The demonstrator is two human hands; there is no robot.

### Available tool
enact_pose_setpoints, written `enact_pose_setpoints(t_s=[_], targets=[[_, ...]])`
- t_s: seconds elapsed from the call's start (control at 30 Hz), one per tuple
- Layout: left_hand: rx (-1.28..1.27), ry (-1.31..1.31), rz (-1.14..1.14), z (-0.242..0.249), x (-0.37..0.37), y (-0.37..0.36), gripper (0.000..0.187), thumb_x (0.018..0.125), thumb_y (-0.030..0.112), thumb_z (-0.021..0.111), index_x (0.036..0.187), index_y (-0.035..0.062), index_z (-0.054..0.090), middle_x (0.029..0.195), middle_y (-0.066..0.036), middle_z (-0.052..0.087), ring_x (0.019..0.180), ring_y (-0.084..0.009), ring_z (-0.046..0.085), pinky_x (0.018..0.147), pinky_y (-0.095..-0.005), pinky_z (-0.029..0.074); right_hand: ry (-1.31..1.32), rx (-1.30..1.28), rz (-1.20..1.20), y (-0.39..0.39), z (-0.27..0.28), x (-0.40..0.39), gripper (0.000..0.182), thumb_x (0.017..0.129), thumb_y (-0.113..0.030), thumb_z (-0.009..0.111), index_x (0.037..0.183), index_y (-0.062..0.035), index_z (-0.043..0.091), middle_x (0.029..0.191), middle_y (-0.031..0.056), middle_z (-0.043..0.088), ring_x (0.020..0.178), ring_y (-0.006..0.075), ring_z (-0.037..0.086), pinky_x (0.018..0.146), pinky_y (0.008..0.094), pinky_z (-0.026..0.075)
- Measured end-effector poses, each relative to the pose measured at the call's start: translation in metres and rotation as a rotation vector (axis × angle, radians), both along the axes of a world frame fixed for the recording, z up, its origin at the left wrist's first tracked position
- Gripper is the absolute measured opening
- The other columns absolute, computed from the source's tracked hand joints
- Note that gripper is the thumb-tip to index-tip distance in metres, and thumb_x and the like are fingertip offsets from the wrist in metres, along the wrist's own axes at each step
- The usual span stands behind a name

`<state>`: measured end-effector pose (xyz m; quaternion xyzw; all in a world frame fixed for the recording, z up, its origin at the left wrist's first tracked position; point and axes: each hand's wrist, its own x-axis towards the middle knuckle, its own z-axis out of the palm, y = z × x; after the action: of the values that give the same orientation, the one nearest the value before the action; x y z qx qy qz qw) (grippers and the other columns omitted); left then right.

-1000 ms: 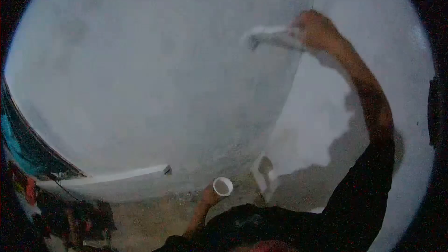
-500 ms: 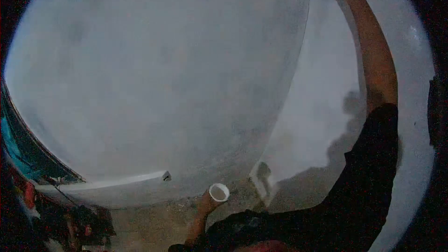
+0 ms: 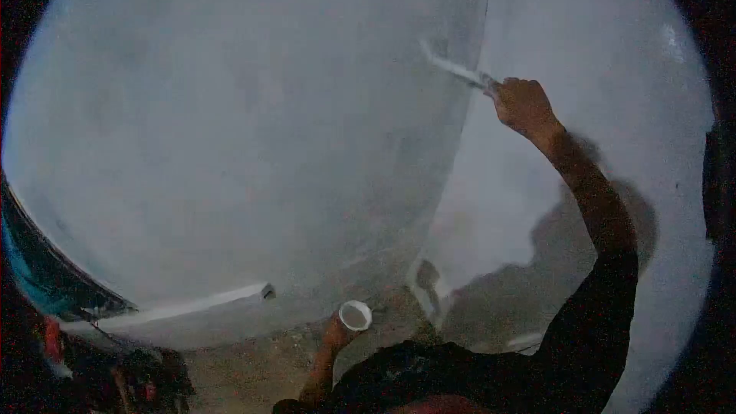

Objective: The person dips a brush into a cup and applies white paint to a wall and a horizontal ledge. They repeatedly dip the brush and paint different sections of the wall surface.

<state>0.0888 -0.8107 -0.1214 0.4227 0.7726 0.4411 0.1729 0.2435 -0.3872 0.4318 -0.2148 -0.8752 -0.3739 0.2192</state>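
Observation:
My right hand [image 3: 524, 107] is raised at the wall corner, fingers wrapped round the handle of a paintbrush [image 3: 462, 72]. The brush is pale and slim, its far end blurred and bent toward the left, overlapping the grey wall [image 3: 291, 123] in this view. Low in the middle, my left hand [image 3: 335, 331] grips a small white cup [image 3: 355, 316] from its left side. The cup's round opening faces up toward me, with a whitish inside. Most of the left fingers are hidden behind the cup.
A brighter white wall [image 3: 498, 192] meets the grey one at the corner and carries my arm's shadow. A white strip [image 3: 192, 305] runs along the grey wall's lower left. Dark cluttered items [image 3: 146, 376] and teal cloth [image 3: 27, 276] lie at the left.
My right hand has come down and left from the top edge, bringing the paintbrush into view. My left hand with the cup has barely shifted.

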Motion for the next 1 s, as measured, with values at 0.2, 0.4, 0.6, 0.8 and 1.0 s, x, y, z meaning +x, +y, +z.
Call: enact_pose_setpoints(t_s=[0.2, 0.4, 0.6, 0.8, 1.0], targets=[[-0.005, -0.011, -0.031, 0.005, -0.003, 0.004, 0.093, 0.068, 0.043, 0.092, 0.140, 0.0052, 0.048, 0.136, -0.018, 0.058, 0.126, -0.0366, 0.057, 0.103, -0.0488, 0.049, -0.185, -0.015, -0.055, 0.008, 0.059, 0.008, 0.030, 0.086, -0.030, 0.071, 0.107, -0.0087, 0.073, 0.107, 0.0153, 0.070, 0.092, 0.0337, 0.067, 0.087, 0.0465, 0.053], [-0.005, -0.041, -0.051, 0.003, 0.002, 0.006, 0.093, 0.068, 0.044, 0.092, 0.140, 0.0053, 0.048, 0.136, -0.018, 0.058, 0.125, -0.0366, 0.057, 0.103, -0.0486, 0.049, 0.062, 0.188, 0.005, 0.028, 0.199, -0.010, 0.031, 0.092, -0.031, 0.062, 0.116, -0.0126, 0.071, 0.113, 0.0135, 0.071, 0.099, 0.0334, 0.067, 0.092, 0.0485, 0.053], [0.006, -0.069, -0.044, 0.002, -0.003, 0.017, 0.093, 0.068, 0.044, 0.092, 0.140, 0.0054, 0.048, 0.135, -0.018, 0.059, 0.124, -0.0366, 0.058, 0.102, -0.0484, 0.049, 0.570, 0.286, 0.121, 0.043, 0.261, -0.071, 0.036, 0.093, -0.031, 0.059, 0.122, -0.0131, 0.070, 0.119, 0.0117, 0.070, 0.110, 0.0328, 0.064, 0.094, 0.0450, 0.053], [0.009, -0.059, -0.026, -0.009, -0.012, 0.011, 0.092, 0.068, 0.044, 0.091, 0.140, 0.0055, 0.049, 0.135, -0.018, 0.059, 0.123, -0.0367, 0.058, 0.102, -0.0482, 0.049, 0.877, -0.001, 0.271, 0.049, 0.174, -0.124, 0.029, 0.095, -0.029, 0.059, 0.115, -0.0111, 0.070, 0.109, 0.0153, 0.070, 0.099, 0.0346, 0.066, 0.091, 0.0473, 0.053], [0.012, -0.018, -0.020, -0.017, -0.018, 0.011, 0.092, 0.068, 0.045, 0.091, 0.140, 0.0055, 0.049, 0.134, -0.017, 0.059, 0.123, -0.0367, 0.059, 0.102, -0.0481, 0.050, 0.234, 0.045, 0.044, 0.021, 0.001, -0.073, 0.024, 0.095, -0.022, 0.055, 0.095, -0.0005, 0.066, 0.080, 0.0193, 0.067, 0.072, 0.0374, 0.067, 0.065, 0.0514, 0.055]])
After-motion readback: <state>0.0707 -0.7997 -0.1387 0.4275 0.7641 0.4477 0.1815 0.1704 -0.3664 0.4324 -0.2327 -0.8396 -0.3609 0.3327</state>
